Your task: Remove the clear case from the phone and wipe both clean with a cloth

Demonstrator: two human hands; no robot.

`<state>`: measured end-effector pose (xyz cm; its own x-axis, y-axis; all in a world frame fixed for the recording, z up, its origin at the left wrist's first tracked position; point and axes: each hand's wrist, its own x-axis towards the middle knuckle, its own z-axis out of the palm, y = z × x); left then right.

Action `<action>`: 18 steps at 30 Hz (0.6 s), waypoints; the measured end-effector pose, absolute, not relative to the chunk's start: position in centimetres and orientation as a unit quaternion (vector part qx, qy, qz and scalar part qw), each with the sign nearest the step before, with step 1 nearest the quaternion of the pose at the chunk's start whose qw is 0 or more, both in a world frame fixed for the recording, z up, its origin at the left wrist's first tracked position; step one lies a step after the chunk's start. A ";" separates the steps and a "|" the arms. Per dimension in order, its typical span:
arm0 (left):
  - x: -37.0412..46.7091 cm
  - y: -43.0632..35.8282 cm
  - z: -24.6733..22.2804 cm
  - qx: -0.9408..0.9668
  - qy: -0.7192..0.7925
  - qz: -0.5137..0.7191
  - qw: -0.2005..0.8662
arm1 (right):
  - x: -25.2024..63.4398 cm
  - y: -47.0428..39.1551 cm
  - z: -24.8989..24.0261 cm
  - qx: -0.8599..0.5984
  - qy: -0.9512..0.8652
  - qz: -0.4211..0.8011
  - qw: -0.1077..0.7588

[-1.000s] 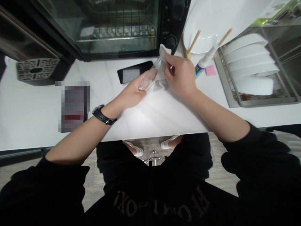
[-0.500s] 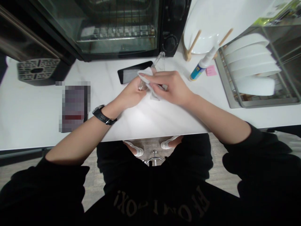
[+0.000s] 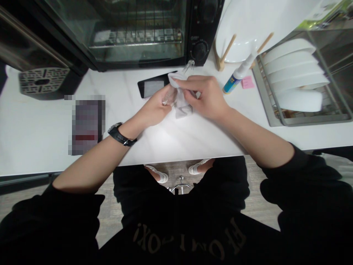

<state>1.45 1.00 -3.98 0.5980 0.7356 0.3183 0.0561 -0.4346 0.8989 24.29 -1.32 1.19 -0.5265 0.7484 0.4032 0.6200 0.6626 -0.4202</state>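
My left hand (image 3: 157, 108), with a black-strapped watch on its wrist, is closed on a clear phone case (image 3: 170, 96). The far end of the case sticks out beyond the fingers near the oven; its middle is covered. A white cloth (image 3: 183, 105) is pinched in my right hand (image 3: 206, 95) and lies against the case, one corner hanging down over the counter. Just behind my left hand a black phone (image 3: 153, 86) lies flat, partly hidden by the hand and cloth. To the right of my right hand stands a white-topped spray bottle (image 3: 234, 79) with a blue label.
A black toaster oven (image 3: 200, 49) stands at the back. A drip tray (image 3: 41, 81) and a blurred-out dark rectangular item (image 3: 86, 127) are on the left. White plates on a wooden stand, a pink sticky note (image 3: 247, 82) and a dish rack (image 3: 267, 99) with bowls are on the right.
My right hand and the cloth have shifted slightly to the right along the case, and more of the cloth hangs down. My left hand has barely moved.
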 end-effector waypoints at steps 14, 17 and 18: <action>1.0 1.6 -4.7 0.753 0.244 0.347 0.503 | 24.7 -0.3 1.5 -0.467 -0.833 0.112 0.276; 1.5 0.8 -3.6 0.747 0.280 0.354 0.489 | 24.2 -1.3 1.3 -0.360 -0.879 0.154 0.272; 1.6 0.5 -3.1 0.750 0.297 0.349 0.478 | 24.1 -1.6 1.1 -0.324 -0.890 0.169 0.275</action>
